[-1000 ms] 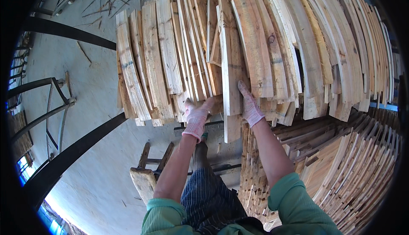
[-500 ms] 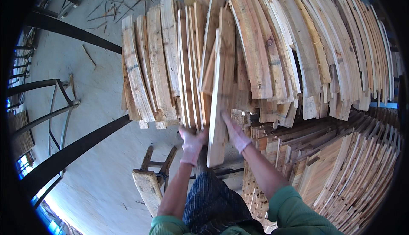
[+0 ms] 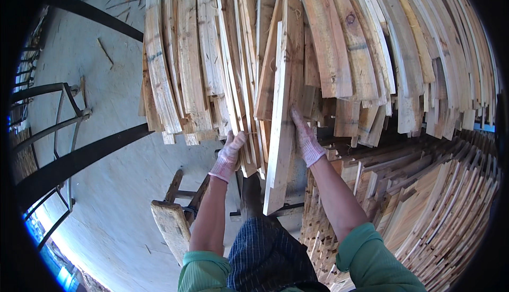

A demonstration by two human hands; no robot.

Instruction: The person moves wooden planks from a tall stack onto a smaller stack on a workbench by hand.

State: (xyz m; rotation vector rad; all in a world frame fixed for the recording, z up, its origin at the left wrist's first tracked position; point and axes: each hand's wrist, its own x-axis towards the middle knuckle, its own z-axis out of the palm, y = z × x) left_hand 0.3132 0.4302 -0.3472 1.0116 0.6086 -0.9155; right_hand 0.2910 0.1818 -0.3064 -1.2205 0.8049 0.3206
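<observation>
My left hand (image 3: 231, 151), in a pale pinkish knitted glove, is closed at the near ends of several thin boards (image 3: 248, 138) standing on edge. On the other side my right hand (image 3: 305, 137), gloved the same way, grips the right face of a pale wooden board (image 3: 277, 149), its fingertips partly hidden by the wood. That board stands on edge against another and sticks out toward me past the thin ones. A gap separates the two groups near my body. Their far ends rest among the boards of the pile.
A long row of stacked boards (image 3: 323, 37) spreads to the far right. More planks (image 3: 419, 202) are stacked low on the right. A wooden trestle (image 3: 172, 223) stands near left. Black metal bars (image 3: 85, 159) cross the concrete floor, where wood slivers (image 3: 105, 52) lie.
The pile sits higher in the picture and closer. My left hand has shifted onto the thin boards' near ends, which now reach further toward me. My right hand stays against the pale board.
</observation>
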